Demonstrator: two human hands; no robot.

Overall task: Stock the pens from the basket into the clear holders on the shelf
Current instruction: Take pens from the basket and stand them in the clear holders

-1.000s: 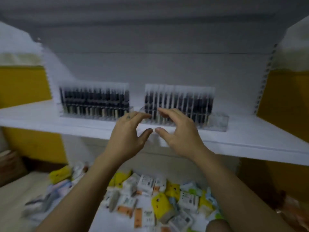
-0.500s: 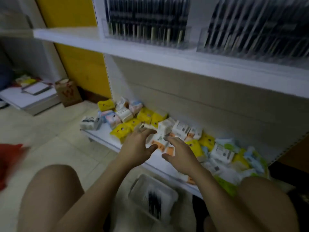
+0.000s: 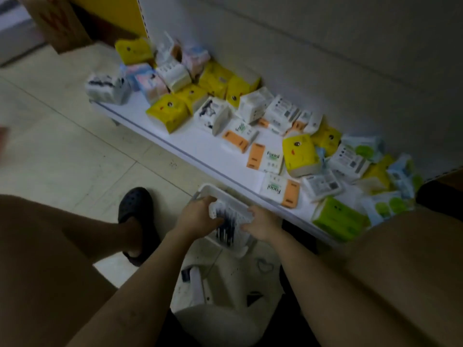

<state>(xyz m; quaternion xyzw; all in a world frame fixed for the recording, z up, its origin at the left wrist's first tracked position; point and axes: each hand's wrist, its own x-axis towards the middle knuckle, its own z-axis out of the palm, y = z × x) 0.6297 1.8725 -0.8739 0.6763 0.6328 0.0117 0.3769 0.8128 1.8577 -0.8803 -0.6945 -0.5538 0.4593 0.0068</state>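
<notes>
Head view: the left hand [image 3: 198, 217] and right hand [image 3: 264, 225] sit in a white perforated plastic basket [image 3: 209, 190] on the tiled floor [image 3: 75, 159]. The left fingers curl over slim dark pens [image 3: 226, 232], perhaps pinching some; blur hides the right hand's grip.

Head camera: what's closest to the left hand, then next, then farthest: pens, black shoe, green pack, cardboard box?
1. Pens: at the left hand's fingertips, in the basket.
2. Black shoe: just to its left.
3. Green pack: far off to the right.
4. Cardboard box: top left corner, farthest.
</notes>
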